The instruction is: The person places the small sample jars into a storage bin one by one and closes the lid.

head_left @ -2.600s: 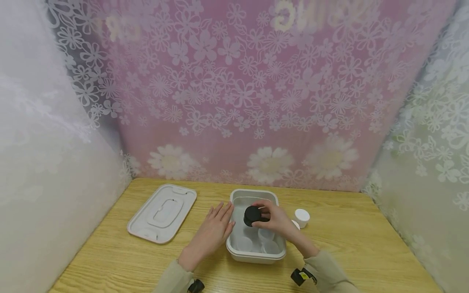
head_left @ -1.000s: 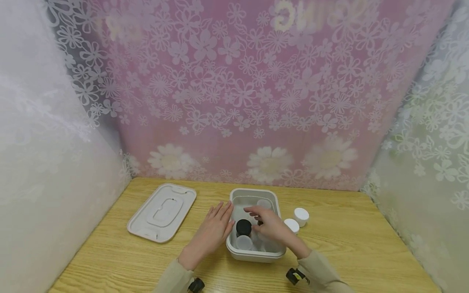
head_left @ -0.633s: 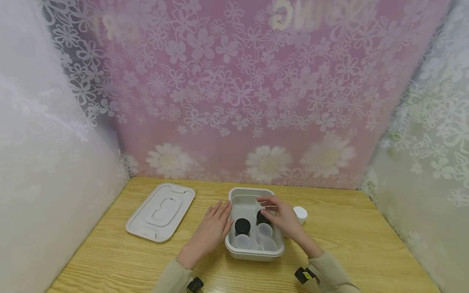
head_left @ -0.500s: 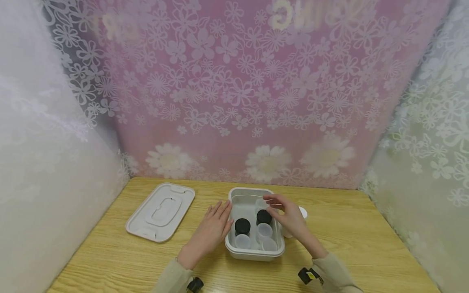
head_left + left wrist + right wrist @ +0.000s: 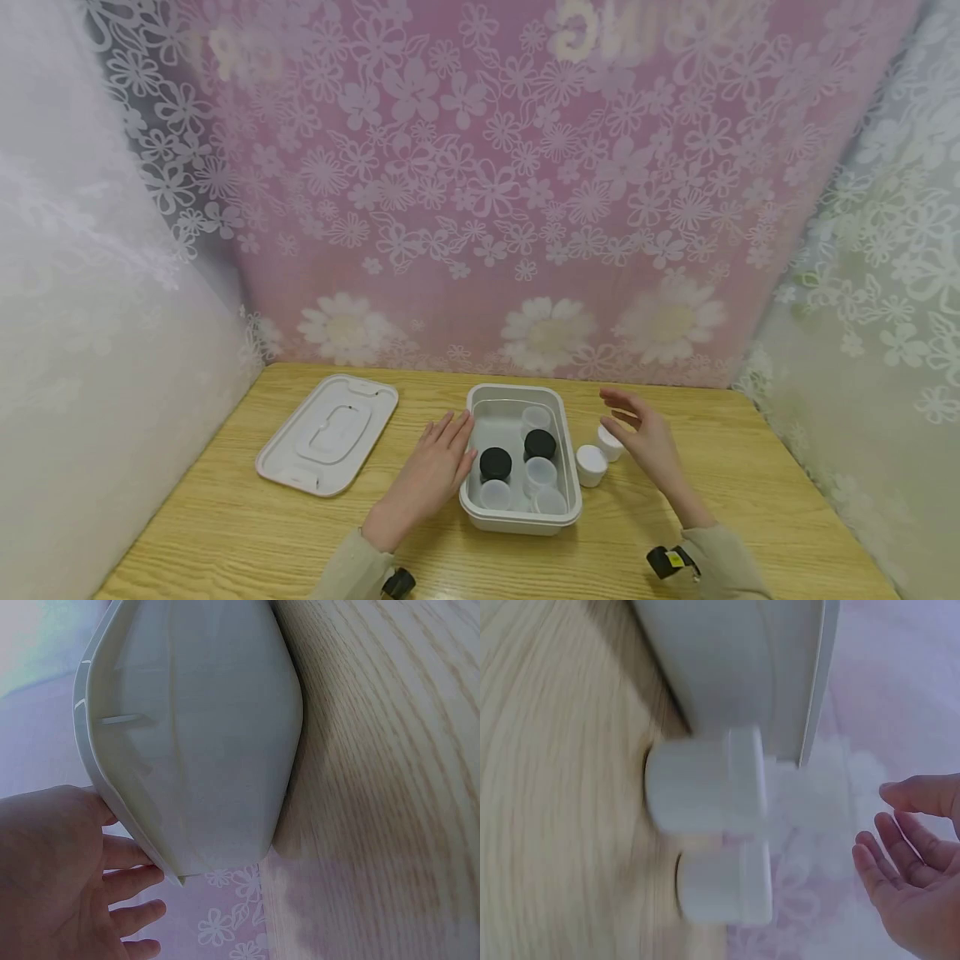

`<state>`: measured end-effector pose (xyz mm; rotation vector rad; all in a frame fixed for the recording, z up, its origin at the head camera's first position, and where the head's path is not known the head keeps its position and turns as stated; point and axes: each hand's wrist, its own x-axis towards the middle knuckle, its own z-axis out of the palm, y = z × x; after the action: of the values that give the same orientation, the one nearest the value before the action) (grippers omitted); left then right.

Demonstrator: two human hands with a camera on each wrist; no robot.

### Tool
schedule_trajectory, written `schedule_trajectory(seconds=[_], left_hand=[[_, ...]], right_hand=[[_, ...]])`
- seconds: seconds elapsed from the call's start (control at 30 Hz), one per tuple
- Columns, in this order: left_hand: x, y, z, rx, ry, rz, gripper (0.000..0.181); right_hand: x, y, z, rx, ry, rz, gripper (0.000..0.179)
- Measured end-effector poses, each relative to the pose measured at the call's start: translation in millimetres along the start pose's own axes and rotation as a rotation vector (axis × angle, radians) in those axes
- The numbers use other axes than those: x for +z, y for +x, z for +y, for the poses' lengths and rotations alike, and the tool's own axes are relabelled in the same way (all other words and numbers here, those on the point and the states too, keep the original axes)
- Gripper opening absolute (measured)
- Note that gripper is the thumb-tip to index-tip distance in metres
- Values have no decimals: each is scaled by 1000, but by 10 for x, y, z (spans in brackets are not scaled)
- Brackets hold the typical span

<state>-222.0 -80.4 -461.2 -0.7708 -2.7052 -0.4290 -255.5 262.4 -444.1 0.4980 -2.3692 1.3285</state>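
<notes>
A white plastic box stands lidless on the table. Inside it are two black-lidded jars and several small translucent round containers. My left hand rests on the box's left rim, fingers extended; in the left wrist view, the fingertips lie along the edge of the box wall. To the right of the box, two white jars with white lids stand upright. My right hand hovers beside the farther white jar, holding nothing, thumb and fingers apart. In the right wrist view, a gap separates it from both jars.
A white rectangular lid lies flat on the wooden table, left of the box. Flower-patterned curtains enclose the table at the back and on both sides.
My right hand set one black-lidded jar at the box's left, then another at its right, let go and moved right toward the white jars. My left hand has stayed on the rim.
</notes>
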Motion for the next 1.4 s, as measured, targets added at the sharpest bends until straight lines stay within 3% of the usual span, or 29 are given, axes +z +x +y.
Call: schedule_trajectory(seconds=[0.33, 0.73, 1.0, 1.4], left_hand=[[7, -4, -5, -3, -9, -2, 54], [0, 2, -12, -1, 2, -7, 54], [19, 3, -17, -5, -4, -5, 53], [2, 1, -10, -7, -14, -2, 52]], right_hand=[[-172, -81, 218, 201, -36, -108, 56], [-153, -122, 379, 338, -8, -244, 66], [-141, -119, 400, 408, -70, -226, 62], [-199, 44, 141, 366, -89, -140, 63]])
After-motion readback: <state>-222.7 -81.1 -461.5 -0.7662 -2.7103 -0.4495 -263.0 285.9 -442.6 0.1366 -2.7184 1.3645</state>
